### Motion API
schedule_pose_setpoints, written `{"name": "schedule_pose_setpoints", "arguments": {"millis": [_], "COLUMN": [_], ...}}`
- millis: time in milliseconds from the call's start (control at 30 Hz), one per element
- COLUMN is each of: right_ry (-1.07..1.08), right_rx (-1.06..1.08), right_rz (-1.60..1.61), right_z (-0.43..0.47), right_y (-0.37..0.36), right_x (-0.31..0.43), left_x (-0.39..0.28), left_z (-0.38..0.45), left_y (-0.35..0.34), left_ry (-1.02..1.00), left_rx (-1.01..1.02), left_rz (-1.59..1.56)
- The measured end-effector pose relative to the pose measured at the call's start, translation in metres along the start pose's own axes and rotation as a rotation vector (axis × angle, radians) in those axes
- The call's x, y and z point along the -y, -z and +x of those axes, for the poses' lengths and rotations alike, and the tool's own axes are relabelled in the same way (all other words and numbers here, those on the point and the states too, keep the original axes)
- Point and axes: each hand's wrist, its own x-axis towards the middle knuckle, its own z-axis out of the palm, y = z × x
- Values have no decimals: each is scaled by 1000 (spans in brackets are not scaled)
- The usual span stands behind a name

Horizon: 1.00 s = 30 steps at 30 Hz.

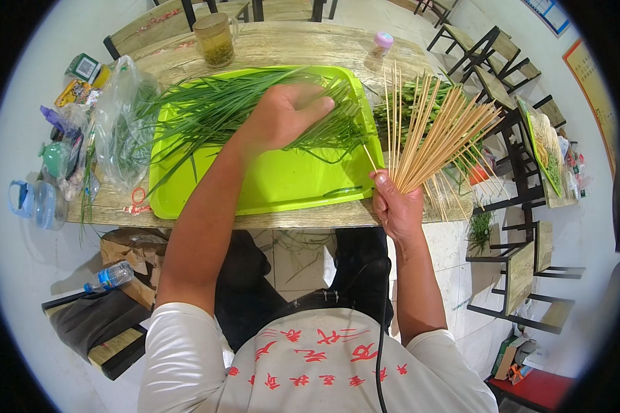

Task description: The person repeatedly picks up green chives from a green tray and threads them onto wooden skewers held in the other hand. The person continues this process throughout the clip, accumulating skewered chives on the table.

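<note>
Green Chinese chives (212,106) lie across a lime-green plastic tray (258,199), their stem ends towards the right. Over the stem part is my left hand (294,113), thumb stretched to the right. Its fingers are mostly hidden, so whether they grip any chives cannot be told. At the tray's right front corner my right hand (399,204) is closed round a fanned bundle of bamboo skewers (434,134). One skewer (370,158) stands apart from the bundle, between this hand's fingers and the stem ends.
Behind the bundle lie more bunched greens (411,100). A mug of tea (215,41) and a pink-lidded jar (380,47) stand beyond the tray. Plastic bags (126,124) and a water jug (46,204) are at the left. A black cable (384,320) runs down my front.
</note>
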Motion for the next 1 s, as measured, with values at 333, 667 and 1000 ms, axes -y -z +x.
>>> {"name": "schedule_pose_setpoints", "arguments": {"millis": [333,667,1000], "right_ry": [-13,-8,-9], "right_rx": [2,0,-5], "right_rz": [-2,3,5], "right_z": [-1,0,0], "right_y": [-1,1,0], "right_x": [2,-1,0], "left_x": [-5,-4,-1], "left_z": [-1,0,0], "left_y": [2,2,1], "left_ry": [-23,-30,-28], "left_rx": [16,17,19], "left_rz": [12,43,35]}}
